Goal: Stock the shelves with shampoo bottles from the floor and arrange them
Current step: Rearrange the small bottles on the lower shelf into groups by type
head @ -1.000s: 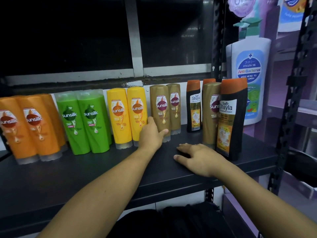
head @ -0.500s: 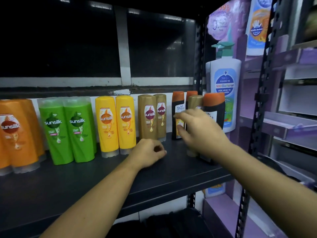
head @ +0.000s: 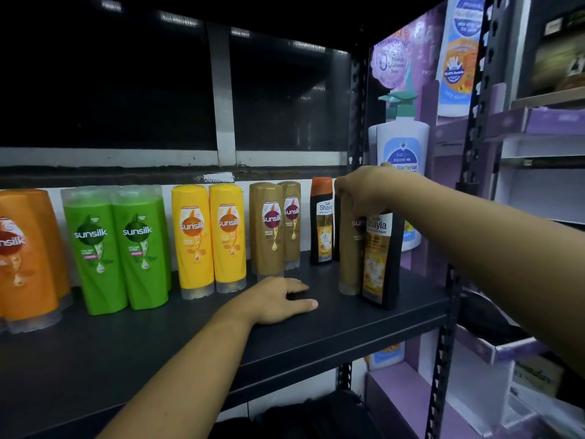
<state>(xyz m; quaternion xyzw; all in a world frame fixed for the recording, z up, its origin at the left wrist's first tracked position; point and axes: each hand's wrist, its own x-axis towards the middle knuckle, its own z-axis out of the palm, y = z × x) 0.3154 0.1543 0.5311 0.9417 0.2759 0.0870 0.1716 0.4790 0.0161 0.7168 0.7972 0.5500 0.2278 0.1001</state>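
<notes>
Shampoo bottles [head: 193,239] stand upright in a row along the back of the dark shelf [head: 158,359]. At the shelf's far left are orange bottles [head: 25,248], partly cut off by the frame. Next along the shelf comes a green pair [head: 117,248] side by side, then a yellow pair [head: 228,239], then two brown bottles [head: 267,229], one a little behind the other. The left hand [head: 278,301] lies palm down on the bare shelf board just in front of those brown bottles, fingers relaxed and spread, grasping nothing. Further right, at the shelf's back, stands a slim black bottle with an orange cap [head: 321,223]. Nearer the shelf's front edge stand a front brown bottle [head: 349,258] and a black Shayla bottle [head: 380,258], touching side by side. The right hand [head: 367,188] reaches in over both, its fingers curled down around the top of the front brown bottle, grasping it; the palm hides the black Shayla bottle's cap. Past the shelf's right end a white pump bottle [head: 403,147] stands against a purple display stand [head: 424,391], beside the shelf's perforated black upright [head: 443,343].
</notes>
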